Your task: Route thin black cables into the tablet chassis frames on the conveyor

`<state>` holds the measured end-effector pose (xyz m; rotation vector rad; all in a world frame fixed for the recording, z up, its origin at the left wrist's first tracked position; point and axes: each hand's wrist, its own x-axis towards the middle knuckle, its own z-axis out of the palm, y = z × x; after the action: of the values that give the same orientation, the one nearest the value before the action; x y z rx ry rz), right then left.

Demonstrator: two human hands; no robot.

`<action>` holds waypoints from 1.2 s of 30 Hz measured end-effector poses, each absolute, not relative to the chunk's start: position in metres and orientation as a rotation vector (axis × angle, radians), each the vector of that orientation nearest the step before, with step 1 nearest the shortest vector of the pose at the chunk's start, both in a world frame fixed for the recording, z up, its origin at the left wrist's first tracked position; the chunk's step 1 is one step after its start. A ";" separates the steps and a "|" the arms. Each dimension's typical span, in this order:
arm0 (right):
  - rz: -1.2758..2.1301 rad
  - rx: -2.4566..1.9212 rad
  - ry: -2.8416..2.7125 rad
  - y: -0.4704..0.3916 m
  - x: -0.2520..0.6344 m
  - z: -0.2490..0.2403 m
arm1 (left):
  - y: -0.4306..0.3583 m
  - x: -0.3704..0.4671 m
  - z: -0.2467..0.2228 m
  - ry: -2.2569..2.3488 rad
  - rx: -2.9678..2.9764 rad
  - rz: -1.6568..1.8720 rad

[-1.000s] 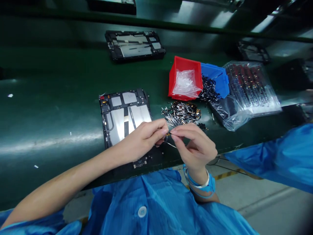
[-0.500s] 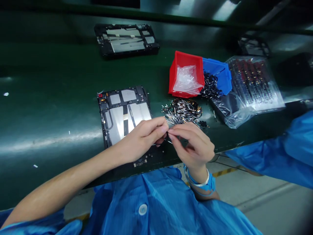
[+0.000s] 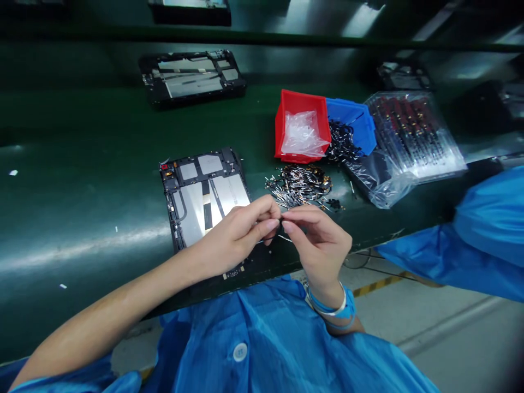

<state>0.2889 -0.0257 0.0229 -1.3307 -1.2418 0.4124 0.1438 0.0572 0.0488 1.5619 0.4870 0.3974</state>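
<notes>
My left hand (image 3: pixel 251 229) and my right hand (image 3: pixel 321 243) meet fingertip to fingertip above the front of the bench. Between their pinched fingers is a small black part (image 3: pixel 280 222), mostly covered, so its kind cannot be made out. A thin whitish strip (image 3: pixel 285 238) sticks out just below the fingertips. Under my left hand and forearm lies an opened tablet (image 3: pixel 190 204) with silvery plates and dark ribbon cables, its near end partly hidden. Just beyond my fingers is a loose pile of small cable-like parts (image 3: pixel 301 185) with silvery ends.
Behind the pile stand a red bin (image 3: pixel 282 125) with clear plastic bags and a blue bin (image 3: pixel 368 131) with black cables. A clear tray (image 3: pixel 442 147) of parts is to the right. Another opened device (image 3: pixel 192 79) lies farther back. A co-worker's blue sleeve (image 3: pixel 487 234) is at right.
The view has shifted a little, so the bins and devices appear farther left. Both hands keep their fingertips together; the right thumb and fingers have moved slightly around the small part.
</notes>
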 end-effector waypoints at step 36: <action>0.205 -1.451 -1.378 -0.016 0.290 0.050 | 0.067 0.128 0.063 0.696 2.194 0.670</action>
<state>0.2898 -0.0162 0.0495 -1.4506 -1.3783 0.2046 0.1276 0.0666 0.0630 2.1940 0.6957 0.6696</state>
